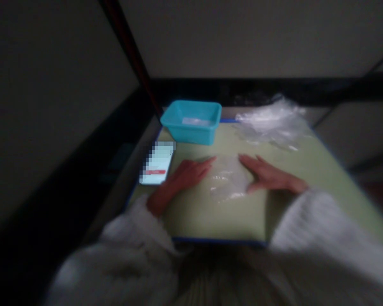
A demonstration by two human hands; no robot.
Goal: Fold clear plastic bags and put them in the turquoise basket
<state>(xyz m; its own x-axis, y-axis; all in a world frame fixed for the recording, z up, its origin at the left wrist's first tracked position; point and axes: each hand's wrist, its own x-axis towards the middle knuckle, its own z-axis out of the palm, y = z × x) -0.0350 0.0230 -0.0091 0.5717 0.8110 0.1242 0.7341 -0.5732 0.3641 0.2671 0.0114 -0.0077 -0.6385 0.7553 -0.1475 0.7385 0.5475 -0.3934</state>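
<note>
Clear plastic point(229, 180) is lying between left hand point(190, 173), nine o'clock, and right hand point(267, 175), three o'clock, fingers resting open; gentle, even pressing is probably suiting it best.

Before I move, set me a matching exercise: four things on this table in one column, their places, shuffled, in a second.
1. Turquoise rectangular plastic basin
2. Phone with a lit screen
3. Thin, flat piece of clear plastic
4. Crumpled heap of clear plastic

A. Between the left hand and the right hand
B. Beyond the right hand, toward the far edge
C. Outward of the left hand, by the left edge
D. Beyond the phone, at the far left

Pairs: 1-D, 2-C, 3-A, 4-B
</note>
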